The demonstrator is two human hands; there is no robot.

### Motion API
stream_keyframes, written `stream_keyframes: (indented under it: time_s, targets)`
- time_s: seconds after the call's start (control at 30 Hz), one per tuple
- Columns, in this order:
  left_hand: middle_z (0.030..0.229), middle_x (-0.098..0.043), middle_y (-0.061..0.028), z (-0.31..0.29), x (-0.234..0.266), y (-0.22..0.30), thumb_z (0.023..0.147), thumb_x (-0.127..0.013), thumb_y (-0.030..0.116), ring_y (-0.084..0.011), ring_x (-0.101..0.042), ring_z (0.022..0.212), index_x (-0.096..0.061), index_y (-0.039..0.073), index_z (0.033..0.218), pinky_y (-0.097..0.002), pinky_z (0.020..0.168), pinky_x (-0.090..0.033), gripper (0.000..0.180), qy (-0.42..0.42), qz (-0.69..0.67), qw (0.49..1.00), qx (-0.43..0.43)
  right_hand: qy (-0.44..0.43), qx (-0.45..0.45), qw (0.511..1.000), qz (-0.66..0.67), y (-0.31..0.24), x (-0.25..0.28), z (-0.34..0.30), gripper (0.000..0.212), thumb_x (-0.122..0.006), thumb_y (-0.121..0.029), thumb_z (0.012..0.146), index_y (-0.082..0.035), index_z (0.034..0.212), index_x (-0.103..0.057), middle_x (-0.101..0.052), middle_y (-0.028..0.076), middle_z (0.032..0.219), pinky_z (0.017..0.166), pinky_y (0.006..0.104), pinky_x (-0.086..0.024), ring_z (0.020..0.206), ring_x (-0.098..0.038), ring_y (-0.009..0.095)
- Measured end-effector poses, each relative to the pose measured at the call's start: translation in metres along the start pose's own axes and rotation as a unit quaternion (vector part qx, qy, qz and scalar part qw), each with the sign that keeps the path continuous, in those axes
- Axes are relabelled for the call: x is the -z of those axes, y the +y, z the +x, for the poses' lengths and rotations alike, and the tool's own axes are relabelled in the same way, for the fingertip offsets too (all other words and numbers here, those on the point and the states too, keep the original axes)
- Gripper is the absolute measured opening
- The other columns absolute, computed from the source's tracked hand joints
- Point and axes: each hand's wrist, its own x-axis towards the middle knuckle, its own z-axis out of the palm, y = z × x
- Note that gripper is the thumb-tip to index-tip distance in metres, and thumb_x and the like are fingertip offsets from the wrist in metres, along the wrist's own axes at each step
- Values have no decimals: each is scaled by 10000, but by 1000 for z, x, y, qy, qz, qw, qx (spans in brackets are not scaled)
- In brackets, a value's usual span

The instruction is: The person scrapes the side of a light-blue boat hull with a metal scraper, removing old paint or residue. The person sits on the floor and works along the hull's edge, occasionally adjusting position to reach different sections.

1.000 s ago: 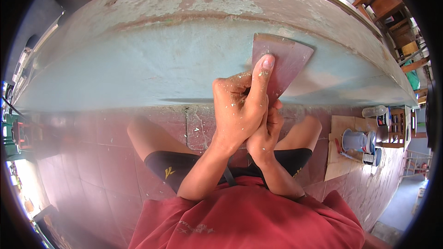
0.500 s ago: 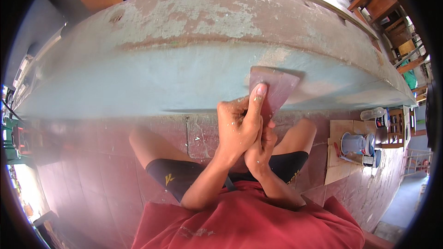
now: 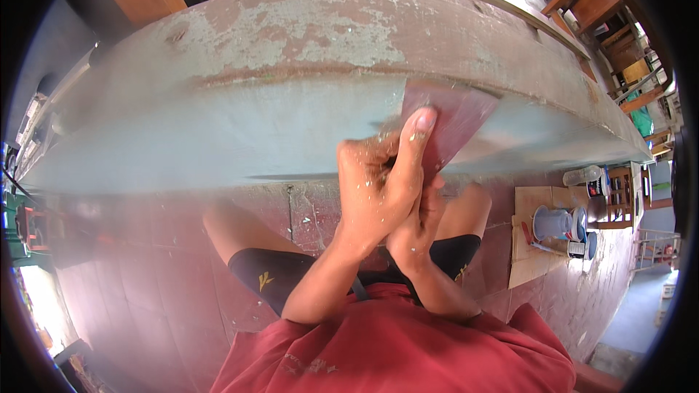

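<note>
My left hand (image 3: 375,193) is closed on a wide, flat scraper (image 3: 455,120) with a reddish-purple blade, its thumb laid along the blade. Pressed up beneath it, my right hand (image 3: 413,239) is closed around the lower part of the same tool, which the fingers hide. The blade's broad end lies against the pale blue painted face (image 3: 291,124) of a low ledge, close under its upper edge. Flecks of paint dot my left hand and wrist.
Peeling paint covers the ledge's top (image 3: 306,33). On the red tiled floor at right, a cardboard sheet (image 3: 520,266) bears a pale bucket (image 3: 551,223), several other containers and a red-handled tool (image 3: 526,233). Wooden furniture (image 3: 593,4) stands far right.
Both hands have pushed the scraper upward and slightly right along the blue face, bringing its blade from mid-face to just under the ledge's upper edge.
</note>
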Motion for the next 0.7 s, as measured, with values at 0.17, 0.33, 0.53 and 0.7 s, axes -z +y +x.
stream_keyframes:
  time_s: [0.17, 0.33, 0.53, 0.7]
  targets:
    - [421, -403, 2, -16, -3, -7, 938, -593, 220, -21, -380, 462, -516, -52, 528, -238, 381, -299, 497, 8, -13, 997, 81, -14, 26, 995, -92, 6, 9, -10, 213, -413, -145, 1010, -30, 871, -525, -552, -23, 680, 476, 192, -372, 588, -497, 16]
    - [419, -422, -5, -13, 0, -5, 941, -588, 245, -25, -376, 455, -531, -49, 531, -250, 380, -294, 508, -5, -34, 996, 80, -31, -83, 996, -7, 0, 15, -16, 218, -410, -135, 1009, -8, 914, -559, -580, -4, 730, 556, 190, -412, 666, -522, 24]
    - [416, -434, -10, -25, 2, -18, 940, -590, 247, -28, -375, 453, -535, -56, 530, -255, 377, -288, 512, 15, -3, 994, 112, -10, -2, 994, -110, 12, 12, -22, 226, -413, -141, 1010, -5, 905, -561, -580, 1, 717, 545, 189, -418, 647, -525, 26]
    - [415, -440, -12, -5, -5, 15, 936, -597, 261, -32, -406, 450, -526, -51, 514, -255, 377, -300, 529, 9, -75, 994, 80, -37, -12, 996, 86, -5, 6, -6, 192, -426, -116, 995, 14, 1005, -568, -600, 26, 876, 689, 203, -423, 794, -538, 45]
